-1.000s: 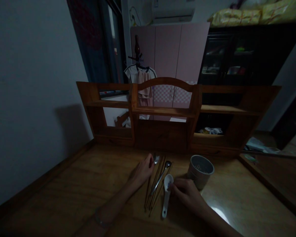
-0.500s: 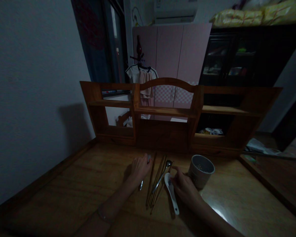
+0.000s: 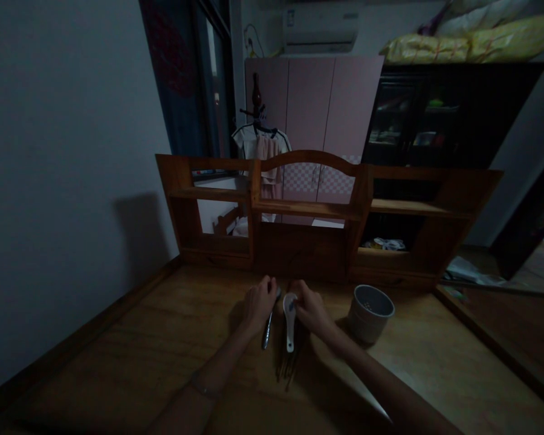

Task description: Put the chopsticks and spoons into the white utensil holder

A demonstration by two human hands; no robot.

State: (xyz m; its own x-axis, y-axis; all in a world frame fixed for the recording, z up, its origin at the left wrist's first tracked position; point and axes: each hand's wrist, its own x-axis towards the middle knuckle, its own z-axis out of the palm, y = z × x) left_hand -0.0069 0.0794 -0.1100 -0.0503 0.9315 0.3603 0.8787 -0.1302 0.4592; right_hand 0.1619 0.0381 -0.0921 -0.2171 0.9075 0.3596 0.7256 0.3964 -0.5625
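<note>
My left hand [image 3: 259,305] is closed at the bowl end of a shiny metal spoon [image 3: 267,336], whose handle points toward me. Just to its right, my right hand [image 3: 315,311] pinches a white soup spoon [image 3: 290,323] by its bowl, handle toward me. Beneath the white spoon lie several thin chopsticks [image 3: 286,370], their upper parts hidden by the spoon and my right hand. A grey perforated utensil holder [image 3: 367,329] stands upright to the right of my right hand, apart from it.
A wooden shelf unit [image 3: 308,209] runs along the back of the wooden table [image 3: 194,362]. At the left, a wall [image 3: 72,211] meets the table's edge. Behind stand a pink wardrobe [image 3: 310,109] and a dark cabinet [image 3: 476,115].
My right hand has moved left with the white spoon, bringing it over the chopsticks beside my left hand. The second metal spoon on the chopsticks is now out of sight. The view has shifted slightly.
</note>
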